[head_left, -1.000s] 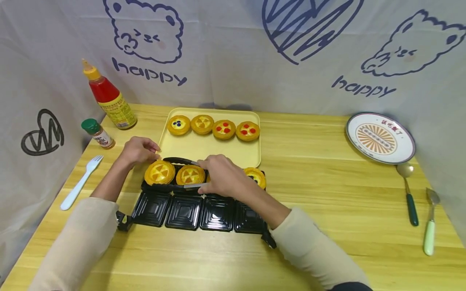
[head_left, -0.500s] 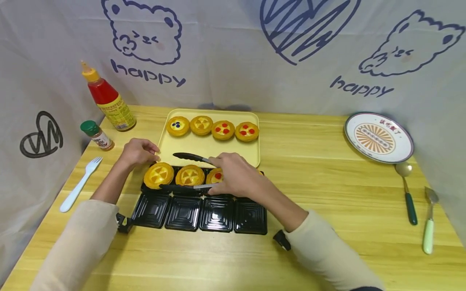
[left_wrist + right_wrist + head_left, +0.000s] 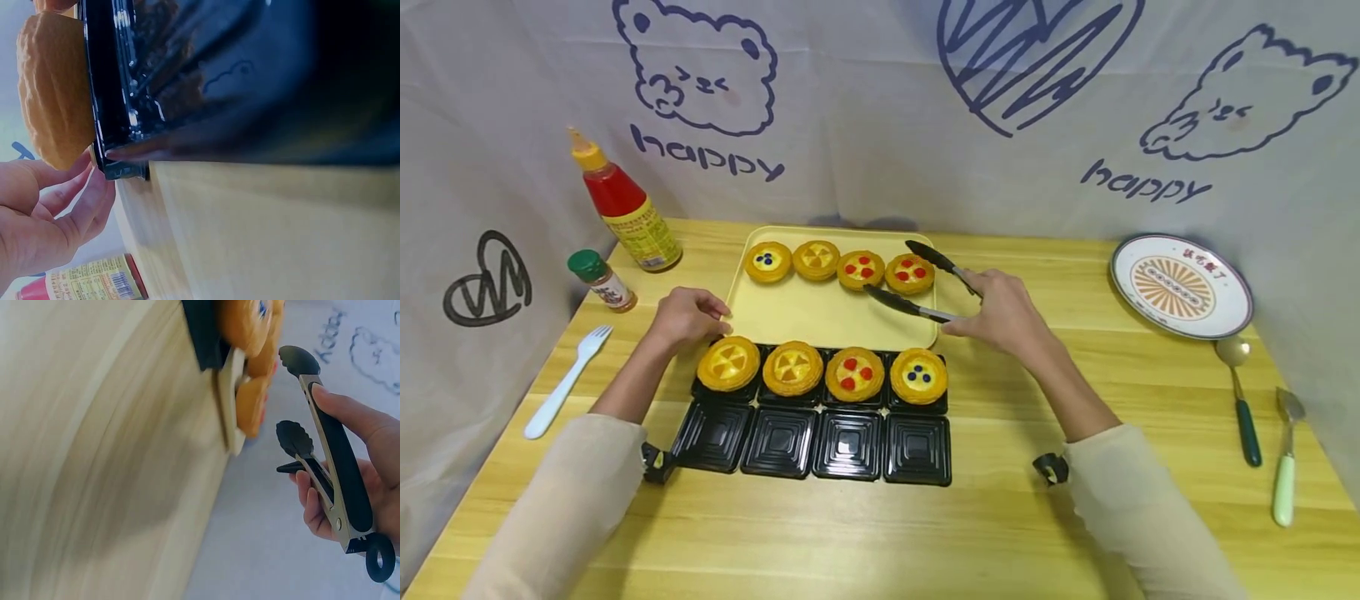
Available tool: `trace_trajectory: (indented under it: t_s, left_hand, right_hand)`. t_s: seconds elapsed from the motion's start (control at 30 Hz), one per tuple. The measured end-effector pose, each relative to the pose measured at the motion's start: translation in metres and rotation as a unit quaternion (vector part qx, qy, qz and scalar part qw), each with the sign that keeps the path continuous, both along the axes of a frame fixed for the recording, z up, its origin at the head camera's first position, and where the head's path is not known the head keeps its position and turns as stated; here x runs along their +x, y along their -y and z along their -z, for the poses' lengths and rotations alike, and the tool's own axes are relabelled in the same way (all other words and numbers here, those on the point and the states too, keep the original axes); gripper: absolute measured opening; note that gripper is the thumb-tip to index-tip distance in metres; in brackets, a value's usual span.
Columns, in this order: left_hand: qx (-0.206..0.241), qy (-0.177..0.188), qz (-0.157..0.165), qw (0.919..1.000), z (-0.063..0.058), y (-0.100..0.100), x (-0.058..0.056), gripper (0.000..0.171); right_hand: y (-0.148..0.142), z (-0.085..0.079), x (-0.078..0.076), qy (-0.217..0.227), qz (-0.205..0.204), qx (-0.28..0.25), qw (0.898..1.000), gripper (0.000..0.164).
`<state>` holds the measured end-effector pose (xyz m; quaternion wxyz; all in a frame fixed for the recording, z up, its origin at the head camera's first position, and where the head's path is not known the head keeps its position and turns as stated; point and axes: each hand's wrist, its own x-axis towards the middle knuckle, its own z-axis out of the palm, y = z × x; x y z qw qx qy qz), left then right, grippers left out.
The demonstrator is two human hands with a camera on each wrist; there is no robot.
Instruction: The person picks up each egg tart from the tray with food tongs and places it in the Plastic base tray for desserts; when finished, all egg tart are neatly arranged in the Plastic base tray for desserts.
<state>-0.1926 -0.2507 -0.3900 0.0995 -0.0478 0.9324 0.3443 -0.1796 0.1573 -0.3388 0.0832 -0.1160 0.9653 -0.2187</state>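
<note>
My left hand [image 3: 688, 317] pinches the left edge of the yellow tray [image 3: 820, 321] near its front corner, beside the black plastic box [image 3: 100, 81]. In my right hand [image 3: 1000, 312] I hold black-and-silver tongs [image 3: 337, 462], their tips spread apart with nothing between them. The tips hang over the rightmost red-topped tart [image 3: 910, 273] in the head view. The yellow tray also carries a blueberry tart [image 3: 768, 262], a wedge-topped tart [image 3: 816, 260] and another red-topped tart [image 3: 861, 271]. Several tarts sit in the box's far row; its near row of compartments [image 3: 778, 440] holds nothing.
A red sauce bottle [image 3: 625, 212] and a green-capped jar [image 3: 601, 279] stand at the left, with a pale blue fork [image 3: 568, 379] in front. At the right lie a white plate [image 3: 1180, 285], a spoon [image 3: 1240, 400] and a green-handled utensil [image 3: 1287, 458].
My right hand has lifted the tongs from the box's far row, opened them and carried them right and back to the yellow tray. The left hand keeps its place.
</note>
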Motion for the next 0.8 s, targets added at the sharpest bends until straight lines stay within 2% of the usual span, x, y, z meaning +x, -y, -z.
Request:
trace_trajectory:
  t_s: [0.2,0.4,0.6,0.8]
  left_hand:
    - [-0.010,-0.005,0.001,0.9999,0.001,0.000,0.000,0.024]
    - [-0.018,0.004,0.015,0.9997,-0.001,-0.002,0.002,0.024]
    - [-0.029,0.008,0.040,0.9987,-0.005,-0.002,0.003,0.026]
    - [-0.030,0.017,0.044,0.9984,-0.007,0.000,0.002,0.028]
  right_hand:
    - [-0.013,0.010,-0.013,0.028,0.042,0.002,0.999,0.087]
    - [-0.019,0.016,-0.014,0.009,0.033,0.005,0.999,0.076]
    - [-0.028,0.007,0.002,-0.036,-0.007,0.009,0.999,0.072]
    - [-0.036,-0.011,0.032,-0.047,-0.047,0.014,0.998,0.074]
